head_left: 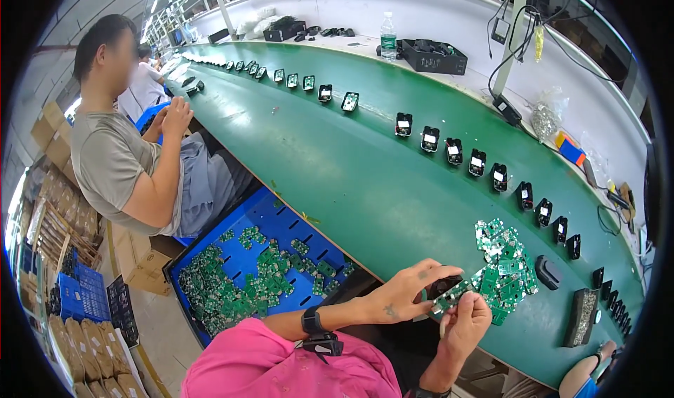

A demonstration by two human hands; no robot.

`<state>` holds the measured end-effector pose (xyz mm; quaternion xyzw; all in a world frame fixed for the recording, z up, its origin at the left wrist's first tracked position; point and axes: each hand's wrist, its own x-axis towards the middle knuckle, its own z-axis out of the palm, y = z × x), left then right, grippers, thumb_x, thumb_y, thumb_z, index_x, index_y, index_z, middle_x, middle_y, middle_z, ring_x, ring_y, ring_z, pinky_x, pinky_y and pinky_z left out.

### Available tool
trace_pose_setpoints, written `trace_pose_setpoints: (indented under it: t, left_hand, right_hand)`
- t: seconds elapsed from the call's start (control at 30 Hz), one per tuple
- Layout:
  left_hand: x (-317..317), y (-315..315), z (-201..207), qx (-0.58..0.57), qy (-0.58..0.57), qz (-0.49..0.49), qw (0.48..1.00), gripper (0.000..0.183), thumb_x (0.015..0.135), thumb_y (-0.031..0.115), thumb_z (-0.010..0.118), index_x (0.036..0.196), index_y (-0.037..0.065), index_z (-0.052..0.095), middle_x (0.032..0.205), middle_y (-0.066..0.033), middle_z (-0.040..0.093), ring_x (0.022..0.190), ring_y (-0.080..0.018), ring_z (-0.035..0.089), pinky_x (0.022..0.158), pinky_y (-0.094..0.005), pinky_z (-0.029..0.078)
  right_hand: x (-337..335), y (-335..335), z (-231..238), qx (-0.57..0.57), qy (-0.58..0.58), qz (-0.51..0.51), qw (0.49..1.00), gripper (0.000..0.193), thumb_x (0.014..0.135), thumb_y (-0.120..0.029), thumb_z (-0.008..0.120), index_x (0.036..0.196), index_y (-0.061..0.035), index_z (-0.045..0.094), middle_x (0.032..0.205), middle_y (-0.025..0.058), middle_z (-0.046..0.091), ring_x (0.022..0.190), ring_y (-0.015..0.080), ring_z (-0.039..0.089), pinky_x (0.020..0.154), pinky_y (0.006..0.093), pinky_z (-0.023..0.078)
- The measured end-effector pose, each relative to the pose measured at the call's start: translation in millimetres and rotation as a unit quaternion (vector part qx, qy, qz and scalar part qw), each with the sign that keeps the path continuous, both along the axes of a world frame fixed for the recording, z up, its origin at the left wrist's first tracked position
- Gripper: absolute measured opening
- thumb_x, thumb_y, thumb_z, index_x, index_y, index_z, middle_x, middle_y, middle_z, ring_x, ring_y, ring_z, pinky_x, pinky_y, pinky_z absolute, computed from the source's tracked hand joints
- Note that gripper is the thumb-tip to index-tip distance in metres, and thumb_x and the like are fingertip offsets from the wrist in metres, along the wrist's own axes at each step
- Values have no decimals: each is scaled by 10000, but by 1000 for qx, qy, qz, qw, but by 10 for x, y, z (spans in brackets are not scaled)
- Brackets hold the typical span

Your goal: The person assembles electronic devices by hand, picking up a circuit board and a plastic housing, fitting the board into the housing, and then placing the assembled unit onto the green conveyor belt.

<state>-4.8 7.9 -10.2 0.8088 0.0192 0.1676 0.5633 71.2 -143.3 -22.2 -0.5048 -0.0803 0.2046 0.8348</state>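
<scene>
Both hands (435,307) on green PCB (451,296), blue bin (277,219) w/ PCBs (232,286)

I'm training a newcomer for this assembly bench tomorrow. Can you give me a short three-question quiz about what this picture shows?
1. True or false: both hands hold one small green circuit board together.
2. Where is the loose pile of green boards? A) in a cardboard box B) on the green belt, just right of the hands C) on the floor
3. What holds the many green boards at the person's left?

Key
1. True: left hand and right hand both grip it.
2. B
3. A blue tray beside the belt.
</scene>
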Motion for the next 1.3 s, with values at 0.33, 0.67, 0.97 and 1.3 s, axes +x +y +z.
trace_pose_setpoints:
  t: [0.33, 0.67, 0.97, 1.3]
  left_hand:
    - [-10, -145, 43, 98, 2, 79, 992, 596, 857, -17, 619, 1432, 98, 510, 1114, -175, 640, 980, -368, 642, 829, -414, 539]
    - [-4, -139, 78, 85, -35, 19, 996, 562, 872, -114, 469, 1413, 41, 481, 1324, -197, 554, 1039, -296, 634, 874, -324, 505]
    - [-34, -72, 131, -136, 29, -55, 989, 483, 950, 12, 463, 1433, 24, 451, 1305, -151, 531, 972, -159, 636, 786, -286, 570]
    - [29, -228, 47, -138, 93, 39, 985, 373, 1008, 70, 458, 1371, -15, 449, 1148, -158, 631, 775, -110, 640, 628, -245, 548]
  right_hand:
    - [-42, -81, 204, -250, -190, 12, 949, 277, 969, -153, 660, 740, -11, 595, 560, -14, 538, 456, 49, 476, 414, 223, 323]
    - [11, -39, 147, -217, -152, 3, 964, 229, 932, -121, 716, 782, 32, 637, 623, -8, 577, 518, 25, 471, 447, 223, 346]
    - [65, -34, 94, -253, -171, -2, 952, 237, 904, -150, 754, 793, 29, 645, 610, 15, 587, 526, 51, 497, 468, 234, 371]
    - [-57, 159, -26, -316, -312, -76, 893, 197, 980, -167, 644, 1058, 11, 618, 741, 92, 648, 598, 160, 612, 527, 310, 466]
